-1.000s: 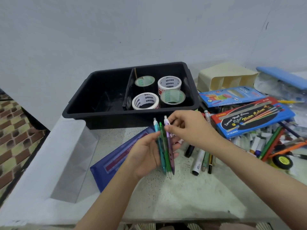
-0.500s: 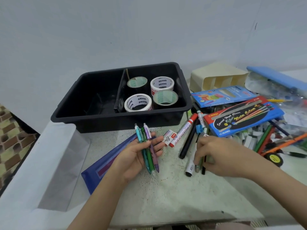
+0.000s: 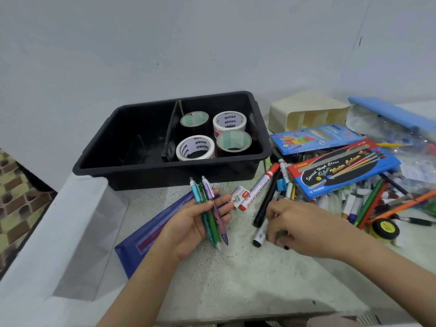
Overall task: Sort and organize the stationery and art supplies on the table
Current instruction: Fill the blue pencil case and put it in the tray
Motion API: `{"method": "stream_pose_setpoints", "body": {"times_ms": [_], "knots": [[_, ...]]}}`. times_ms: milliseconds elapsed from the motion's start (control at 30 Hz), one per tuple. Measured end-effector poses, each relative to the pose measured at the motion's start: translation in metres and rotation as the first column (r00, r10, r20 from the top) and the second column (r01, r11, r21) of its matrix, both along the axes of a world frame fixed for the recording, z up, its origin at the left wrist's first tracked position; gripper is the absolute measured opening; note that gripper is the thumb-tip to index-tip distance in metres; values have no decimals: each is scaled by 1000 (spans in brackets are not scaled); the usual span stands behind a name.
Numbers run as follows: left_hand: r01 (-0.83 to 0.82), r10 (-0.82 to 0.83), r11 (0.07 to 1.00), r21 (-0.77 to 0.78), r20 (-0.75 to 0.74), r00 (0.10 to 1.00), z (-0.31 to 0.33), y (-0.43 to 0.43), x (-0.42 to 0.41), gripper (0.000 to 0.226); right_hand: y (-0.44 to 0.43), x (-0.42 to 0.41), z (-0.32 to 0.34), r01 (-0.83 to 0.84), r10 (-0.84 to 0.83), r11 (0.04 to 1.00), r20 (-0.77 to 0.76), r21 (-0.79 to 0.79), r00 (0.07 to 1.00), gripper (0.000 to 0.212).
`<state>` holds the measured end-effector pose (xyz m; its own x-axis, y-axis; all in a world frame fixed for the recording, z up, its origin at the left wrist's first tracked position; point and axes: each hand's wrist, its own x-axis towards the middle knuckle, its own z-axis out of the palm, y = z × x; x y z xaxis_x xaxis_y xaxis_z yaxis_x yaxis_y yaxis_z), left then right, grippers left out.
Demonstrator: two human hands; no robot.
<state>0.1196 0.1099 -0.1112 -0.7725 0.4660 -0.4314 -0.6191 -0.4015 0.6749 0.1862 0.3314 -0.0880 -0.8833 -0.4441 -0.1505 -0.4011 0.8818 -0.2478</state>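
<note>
While the left hand [image 3: 188, 225] grips three pens [image 3: 204, 197] above the counter [image 3: 236, 279], near the black tray [image 3: 141, 173], the right hand [image 3: 299, 230] rests curled over loose markers [image 3: 259, 236] to the right; its grip cannot be determined.

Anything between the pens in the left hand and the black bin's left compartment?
Nothing visible. Only the black bin's near wall lies between the pens in the left hand and that compartment; the tape rolls sit beyond the divider.
</note>
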Motion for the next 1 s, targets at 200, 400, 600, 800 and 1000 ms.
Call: {"method": "stream_pose_setpoints", "body": {"times_ms": [200,400,600,800,1000], "knots": [[-5,4,1000,19,17,1000,1,0,2,36,-6,-11,5,-43,-39,950,-256,-309,966,7],[2,-2,1000,2,-13,1000,1,3,2,28,-36,-28,28,-9,-394,572,-284,-820,874,16],[141,-147,988,-65,-91,985,3,4,9,30,-50,-58,11,316,-451,432,101,-845,887,9],[232,-258,960,-155,-180,949,3,-2,15,34,-53,-59,-4,394,-465,463,161,-794,870,7],[360,-391,916,-177,-188,901,6,-12,15,26,-49,-54,4,472,-135,468,468,-747,873,26]]}}
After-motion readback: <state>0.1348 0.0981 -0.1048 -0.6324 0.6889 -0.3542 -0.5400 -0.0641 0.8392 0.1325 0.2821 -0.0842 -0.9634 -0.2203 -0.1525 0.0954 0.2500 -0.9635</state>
